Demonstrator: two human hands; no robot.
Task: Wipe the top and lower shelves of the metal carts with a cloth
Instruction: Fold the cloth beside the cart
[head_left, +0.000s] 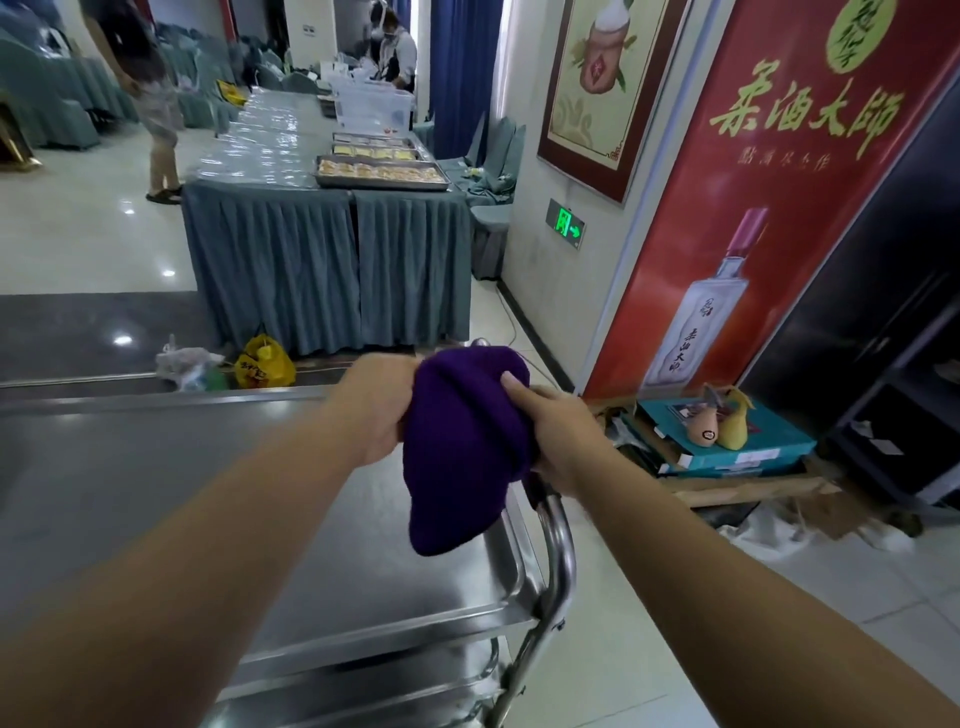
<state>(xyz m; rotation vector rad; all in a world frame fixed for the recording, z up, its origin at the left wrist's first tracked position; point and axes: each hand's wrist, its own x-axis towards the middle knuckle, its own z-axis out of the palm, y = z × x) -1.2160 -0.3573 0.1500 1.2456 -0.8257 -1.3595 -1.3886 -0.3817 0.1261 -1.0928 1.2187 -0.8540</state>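
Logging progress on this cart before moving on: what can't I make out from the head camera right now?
Head view only:
1. Lower shelves: mostly hidden beneath the top shelf and cut off by the bottom edge.
2. Top shelf: left end cut off by the frame edge, and the forearms cover part of it.
3. Fingertips of the left hand and right hand: buried in the purple cloth that both grip.
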